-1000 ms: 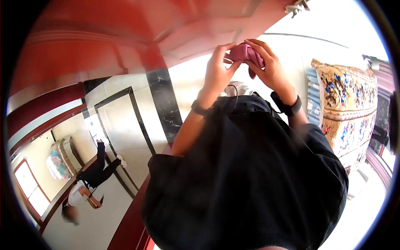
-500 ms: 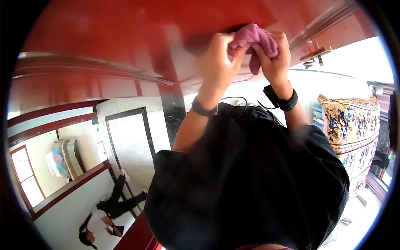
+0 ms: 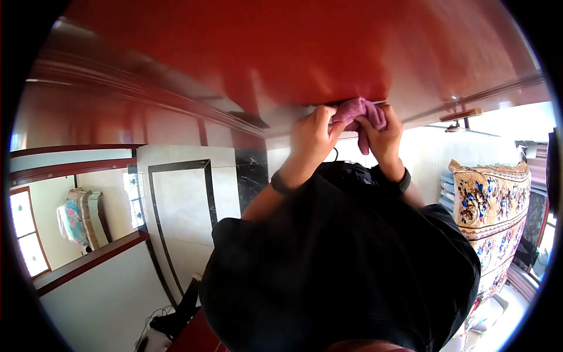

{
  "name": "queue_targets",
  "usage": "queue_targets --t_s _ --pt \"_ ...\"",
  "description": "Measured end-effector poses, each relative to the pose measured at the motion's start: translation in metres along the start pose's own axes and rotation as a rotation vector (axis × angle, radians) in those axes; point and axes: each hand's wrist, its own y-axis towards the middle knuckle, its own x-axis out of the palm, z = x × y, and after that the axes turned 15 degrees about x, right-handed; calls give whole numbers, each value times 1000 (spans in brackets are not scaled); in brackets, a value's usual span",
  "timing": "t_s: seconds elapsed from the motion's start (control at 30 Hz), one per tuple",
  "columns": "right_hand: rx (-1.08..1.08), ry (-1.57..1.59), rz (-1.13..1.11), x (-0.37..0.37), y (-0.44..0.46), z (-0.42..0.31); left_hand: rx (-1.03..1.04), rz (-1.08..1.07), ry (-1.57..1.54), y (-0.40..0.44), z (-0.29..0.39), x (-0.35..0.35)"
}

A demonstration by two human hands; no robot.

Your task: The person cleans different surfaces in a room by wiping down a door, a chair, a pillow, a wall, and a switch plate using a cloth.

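A purple cloth [image 3: 355, 110] is bunched up between my two hands, against or very near the edge of a glossy red panel [image 3: 264, 41]. From the left, my left hand [image 3: 312, 139] pinches the cloth between thumb and fingers. My right hand [image 3: 385, 139] grips its other side, and a loose end of cloth hangs down between the hands. Dark bands circle both wrists. Whether the cloth presses on the panel I cannot tell.
A metal handle-like fitting [image 3: 461, 116] sits at the panel's right end. Patterned fabric [image 3: 492, 199] stands on the right. Lower left, another person [image 3: 176, 314] is partly in view behind me, near a white wall panel [image 3: 182, 205] with dark trim. Garments [image 3: 82, 217] hang farther left.
Both hands, still gripping the cloth, appear lower in the view, and more of the red panel shows above them. The other person has moved mostly out of view behind my body.
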Motion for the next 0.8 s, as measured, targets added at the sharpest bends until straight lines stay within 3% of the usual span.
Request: queue_targets --t_s 0.17,0.43,0.6,0.8 --pt "53 15 -51 52 -28 -10 -44 -20 37 -38 -31 -34" --pt "-65 -86 -217 102 -45 -38 -250 47 136 -78 -56 -85" --pt "-233 -157 -242 112 -41 -55 -128 28 216 -68 -63 -113" --pt "-264 -216 -323 103 -33 -69 -90 45 212 -57 -62 -117"
